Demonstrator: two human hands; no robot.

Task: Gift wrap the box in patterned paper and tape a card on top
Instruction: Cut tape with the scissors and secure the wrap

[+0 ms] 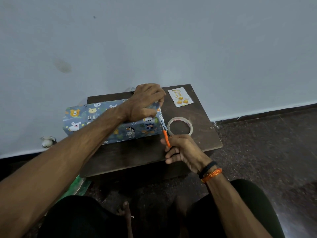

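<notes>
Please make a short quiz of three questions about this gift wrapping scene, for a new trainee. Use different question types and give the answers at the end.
1. True or false: the card is already taped on top of the wrapped box.
2. Multiple choice: what does the right hand hold? A) the tape roll B) orange-handled scissors C) the card
3. Short answer: where does the left hand rest?

Key
1. False. The card lies on the dark board, apart from the box, beyond the tape roll.
2. B. The orange-handled scissors point at the paper at the box's right end.
3. On top of the box at its right end, pinching the paper there.
</notes>
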